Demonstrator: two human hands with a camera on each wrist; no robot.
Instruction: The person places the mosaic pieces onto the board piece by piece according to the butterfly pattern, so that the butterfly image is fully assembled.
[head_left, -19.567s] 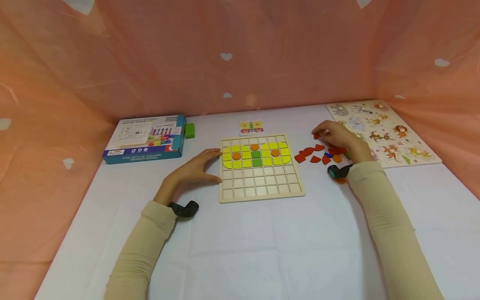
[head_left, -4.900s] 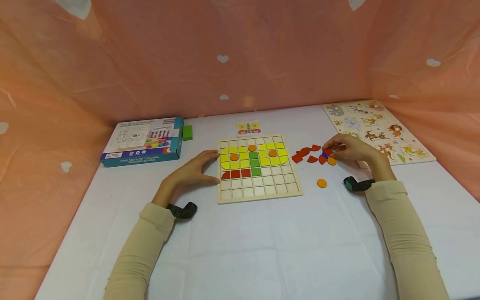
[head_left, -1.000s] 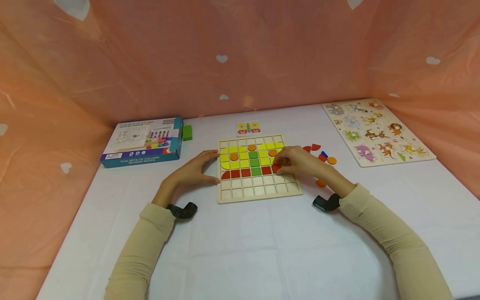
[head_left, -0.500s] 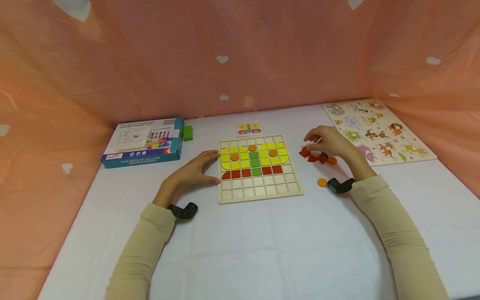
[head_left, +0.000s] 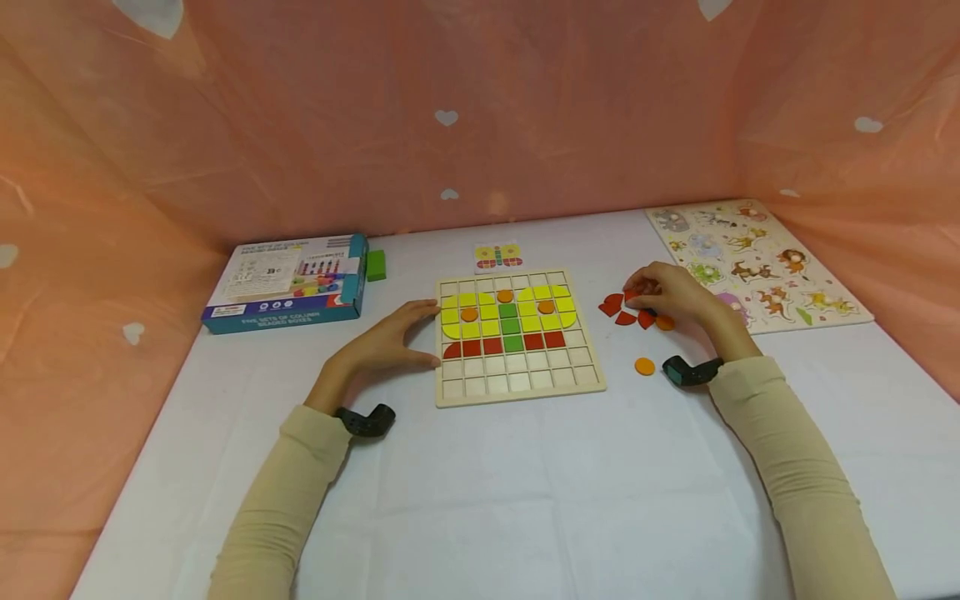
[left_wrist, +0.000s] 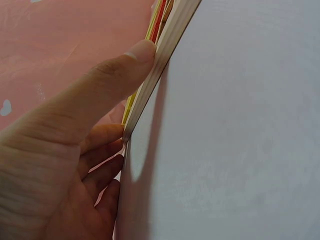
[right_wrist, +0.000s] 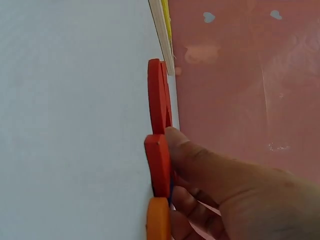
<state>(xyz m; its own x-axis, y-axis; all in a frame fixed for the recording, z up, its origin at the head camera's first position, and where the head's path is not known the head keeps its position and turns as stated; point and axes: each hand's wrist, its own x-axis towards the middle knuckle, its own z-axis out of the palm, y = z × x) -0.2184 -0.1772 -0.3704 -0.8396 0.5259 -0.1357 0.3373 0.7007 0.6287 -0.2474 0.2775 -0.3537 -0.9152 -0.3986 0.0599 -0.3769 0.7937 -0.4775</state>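
A wooden grid board lies flat, bearing yellow tiles, orange discs, a green column and a row of red tiles. My left hand is beside its left edge, thumb and fingers extended and touching the rim, as the left wrist view also shows. To the board's right, my right hand pinches a red quarter-circle tile between thumb and fingertips, low over a small heap. That heap has several red tiles and an orange disc; a blue tile shows partly in the right wrist view.
Behind the board lies a butterfly pattern card. At the back left are a boxed toy and a green block. An animal puzzle board lies at the right. A loose orange disc sits near my right wrist.
Over the longer span, a green tile and red tiles joined the board. Within the last second, my right hand left a red square there, returned to the heap and pinched a quarter-circle tile.
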